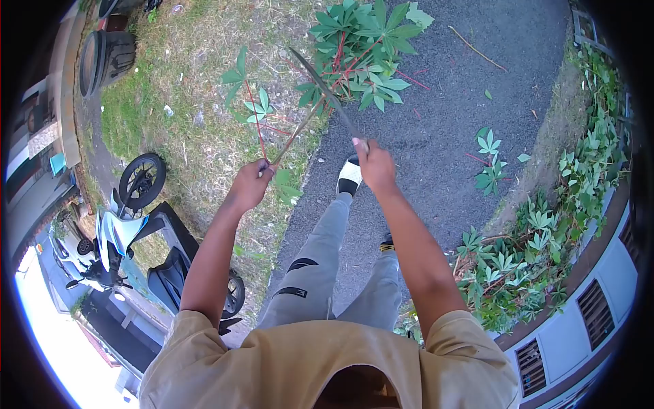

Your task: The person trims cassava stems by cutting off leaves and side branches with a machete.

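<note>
My left hand [252,183] is closed round the end of a thin brown cassava stem [298,131], which slants up and away to the right. Red leaf stalks with green leaves [259,108] rise from the same grip. In my right hand [375,165] is a machete [325,92], its long dark blade pointing up and left. The blade overlaps the far part of the stem in this view. Beyond it, a leafy heap of cassava cuttings [368,51] with red stalks lies where grass and asphalt meet.
Loose cassava leaves [489,163] and a thin stick [477,49] lie on the asphalt path [436,116]. Leafy plants [524,252] line the right edge by a low wall. On the left are a parked motorcycle [163,232] and a dark round tub [102,61]. My shoe [349,176] stands below the blade.
</note>
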A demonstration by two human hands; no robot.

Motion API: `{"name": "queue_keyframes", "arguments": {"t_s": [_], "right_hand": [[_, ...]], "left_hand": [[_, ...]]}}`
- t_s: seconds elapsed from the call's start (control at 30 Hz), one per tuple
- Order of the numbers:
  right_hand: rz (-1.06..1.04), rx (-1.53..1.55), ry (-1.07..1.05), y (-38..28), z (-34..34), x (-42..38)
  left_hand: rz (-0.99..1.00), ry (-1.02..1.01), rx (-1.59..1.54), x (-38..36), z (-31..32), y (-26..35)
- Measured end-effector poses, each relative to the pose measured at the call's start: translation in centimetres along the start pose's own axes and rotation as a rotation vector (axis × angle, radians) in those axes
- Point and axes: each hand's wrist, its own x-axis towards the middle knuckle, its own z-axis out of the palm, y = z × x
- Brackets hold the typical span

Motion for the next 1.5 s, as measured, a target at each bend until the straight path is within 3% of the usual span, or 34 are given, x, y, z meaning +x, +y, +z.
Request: {"name": "queue_keyframes", "arguments": {"t_s": [0.13, 0.23, 0.3, 0.43, 0.6, 0.7, 0.9, 1.03, 1.13, 1.33, 1.5], "right_hand": [[-0.045, -0.002, -0.046, -2.4, -1.9, -2.5], [-0.043, 0.056, 0.052, 0.5, -1.1, -0.6], [-0.031, -0.02, -0.013, 2.4, -0.7, 0.1], [0.027, -0.093, -0.115, 1.5, -1.5, -0.9], [-0.027, 0.106, -0.013, 1.8, -1.4, -2.0], [0.094, 0.113, 0.005, 4.9, 0.9, -0.2], [0.03, 0.227, 0.006, 1.0, -0.1, -3.3], [0.053, 0.132, -0.024, 3.8, 0.1, -1.6], [0.059, -0.03, -0.039, 3.8, 0.4, -2.4], [0.006, 0.115, -0.072, 1.3, -2.7, -3.6], [0.107, 0.041, -0.016, 9.7, -0.2, -0.5]], "left_hand": [[-0.131, 0.001, 0.064, -1.4, 0.0, 1.8], [-0.088, 0.012, 0.043, -2.5, -0.3, 2.6], [-0.076, -0.051, -0.074, -2.5, -0.5, 2.0], [-0.116, -0.068, 0.018, -2.3, -0.2, 1.0], [-0.14, -0.025, 0.019, -2.9, 0.1, 1.4], [-0.119, -0.066, -0.012, -3.6, -0.2, 2.7], [-0.117, -0.029, -0.056, -3.4, 1.1, 1.2], [-0.114, -0.054, 0.025, -4.4, 0.1, 4.5], [-0.049, -0.056, 0.053, -3.4, 1.6, 1.2], [-0.161, -0.149, -0.074, -4.4, 2.8, 0.7], [-0.175, -0.084, -0.111, -7.3, 0.2, 2.7]]}}
